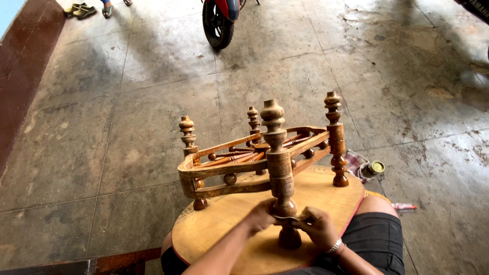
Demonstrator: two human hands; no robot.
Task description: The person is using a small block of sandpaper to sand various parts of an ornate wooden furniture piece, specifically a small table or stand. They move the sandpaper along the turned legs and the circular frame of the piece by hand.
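Observation:
An upside-down wooden stool (239, 219) rests on my lap, its round seat down and its four turned legs pointing up. Carved rails with small wooden balls join the legs. My left hand (260, 216) and my right hand (318, 226) meet at the base of the nearest leg (277, 158). Together they pinch a thin dark strip (288, 219), perhaps sandpaper, that wraps around the leg's narrow neck. A metal bracelet sits on my right wrist.
A small open tin (376, 167) sits on a checked rag (356, 163) on the concrete floor to the right. A motorbike's rear wheel (218, 25) stands at the top. Sandals (80, 9) lie at the top left. A red-brown ledge (25, 61) runs along the left.

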